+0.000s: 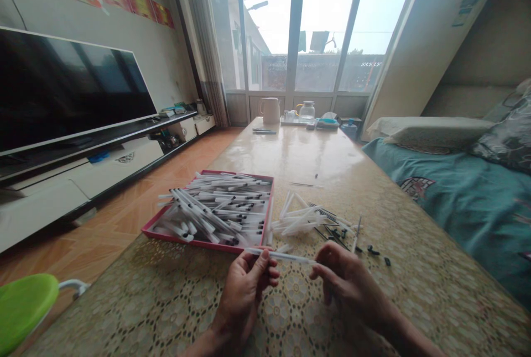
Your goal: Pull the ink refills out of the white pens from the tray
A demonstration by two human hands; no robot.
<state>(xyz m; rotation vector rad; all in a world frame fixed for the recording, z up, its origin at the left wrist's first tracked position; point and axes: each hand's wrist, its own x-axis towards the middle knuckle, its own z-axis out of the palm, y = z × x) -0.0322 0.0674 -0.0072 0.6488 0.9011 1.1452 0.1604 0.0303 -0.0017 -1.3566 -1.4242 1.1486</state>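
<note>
A slim white pen (292, 258) lies crosswise between my hands, above the patterned tabletop. My left hand (249, 282) is closed round its left end, with the thumb pressed on top. At the right end, the curled fingertips of my right hand (348, 279) pinch the pen's tip, which they partly hide. Beyond my left hand, a shallow red-rimmed box (271, 197) holds many white pens with dark ends. Loose white pen tubes (301, 219) are heaped past the pen, beside thin dark refills (332, 230) and small black caps (372, 250).
At the table's far end stand a beige jug (271, 110), a glass pitcher (307, 111) and a tissue pack (327, 122). A green stool (27, 307) is at the lower left. A bed with teal cover (448, 197) runs along the right side.
</note>
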